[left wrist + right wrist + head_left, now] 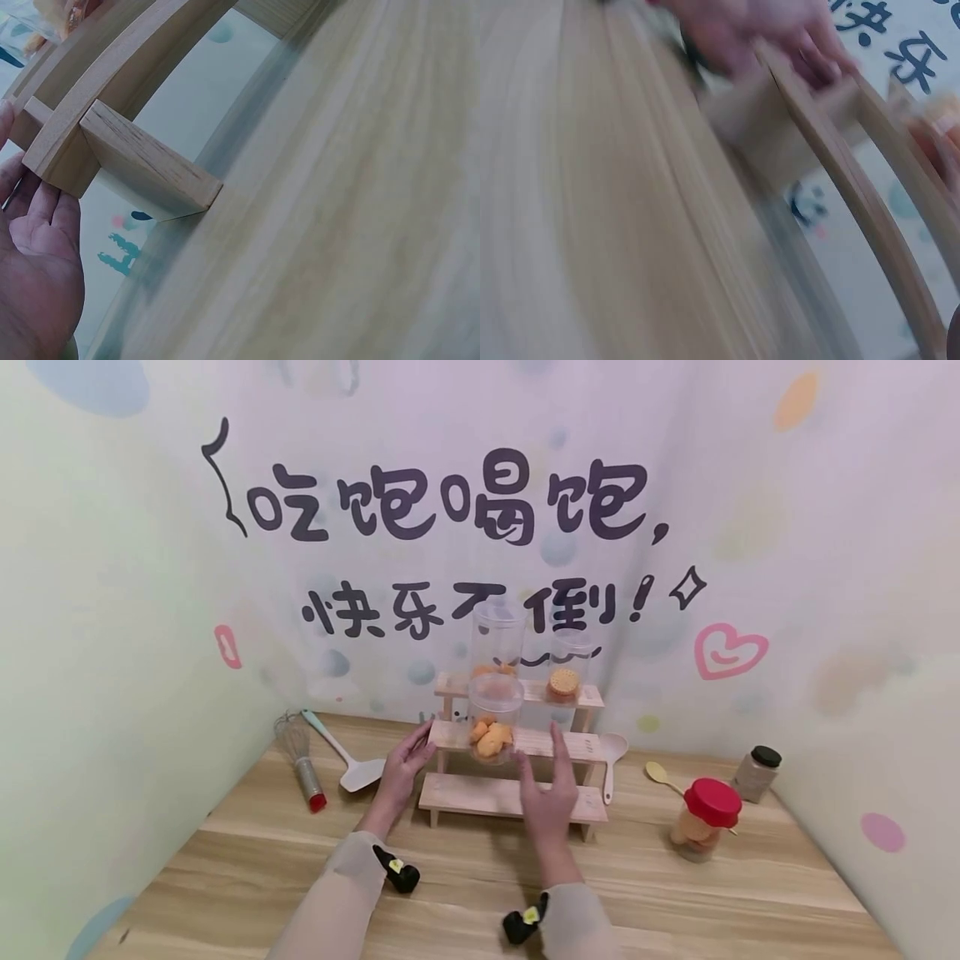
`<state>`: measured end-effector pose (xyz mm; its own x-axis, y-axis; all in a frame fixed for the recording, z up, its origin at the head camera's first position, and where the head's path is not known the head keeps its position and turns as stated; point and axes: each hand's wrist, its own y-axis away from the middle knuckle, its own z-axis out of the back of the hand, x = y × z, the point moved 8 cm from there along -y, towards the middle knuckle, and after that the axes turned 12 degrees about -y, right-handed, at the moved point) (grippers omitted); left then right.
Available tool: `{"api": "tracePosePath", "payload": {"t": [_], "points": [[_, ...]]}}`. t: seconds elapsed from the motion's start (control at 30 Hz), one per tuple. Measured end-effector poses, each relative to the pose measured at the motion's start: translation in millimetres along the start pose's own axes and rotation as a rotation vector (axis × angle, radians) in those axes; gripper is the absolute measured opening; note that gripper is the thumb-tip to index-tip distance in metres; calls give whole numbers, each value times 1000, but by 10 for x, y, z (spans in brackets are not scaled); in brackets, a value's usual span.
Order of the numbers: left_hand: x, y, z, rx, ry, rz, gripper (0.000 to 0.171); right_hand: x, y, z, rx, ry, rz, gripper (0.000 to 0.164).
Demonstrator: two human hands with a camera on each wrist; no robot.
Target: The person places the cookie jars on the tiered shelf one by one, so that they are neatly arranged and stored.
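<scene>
A three-tier wooden stand (480, 793) stands against the back wall. My left hand (401, 772) grips the left end of its middle board (64, 139), fingers at the board's end in the left wrist view. My right hand (551, 802) is raised before the right half of the stand, fingers extended and apart, its thumb close beside a clear jar of orange-brown snacks (492, 739) on the middle tier. A taller clear jar (497, 635) and a clear jar with round crackers (564, 685) sit on the top tier. The right wrist view is blurred.
On the left lie a whisk (300, 760) and a white spatula (360, 774). Right of the stand are a pale spoon (611, 760), a yellow spoon (658, 773), a red-lidded jar (708, 818) and a black-lidded jar (757, 774). Walls close in the wooden table (465, 893) behind and at both sides.
</scene>
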<state>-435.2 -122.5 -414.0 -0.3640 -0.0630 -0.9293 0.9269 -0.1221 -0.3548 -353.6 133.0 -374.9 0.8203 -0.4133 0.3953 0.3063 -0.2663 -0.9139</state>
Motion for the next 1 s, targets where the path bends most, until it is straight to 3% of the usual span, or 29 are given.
{"api": "tracePosePath", "payload": {"t": [0.13,0.27,0.37,0.47,0.53,0.63,0.73,0.8,0.87,1.0], "points": [[-2,9,2,-10,21,-2,54,-11,-60,477,76,4,128,62],[0,20,0,-6,35,-10,54,72,-44,1011,118,19,189,55],[8,38,-3,-1,31,-1,55,77,-55,1484,78,95,203,55],[7,49,-8,2,27,8,55,-56,-87,1982,8,166,189,61],[0,47,-10,2,24,10,55,-223,-118,2266,-4,201,107,66],[-3,31,-13,2,28,13,54,-550,-144,2534,37,226,-130,78],[1,16,-8,0,33,14,54,-859,-91,2605,115,257,-411,88],[5,7,-1,0,36,15,54,-976,-44,2586,148,256,-531,85],[10,4,1,0,38,16,54,-1025,-15,2554,164,249,-593,80],[130,-41,-1,-5,51,7,54,-1045,1,2535,158,230,-608,75]]}}
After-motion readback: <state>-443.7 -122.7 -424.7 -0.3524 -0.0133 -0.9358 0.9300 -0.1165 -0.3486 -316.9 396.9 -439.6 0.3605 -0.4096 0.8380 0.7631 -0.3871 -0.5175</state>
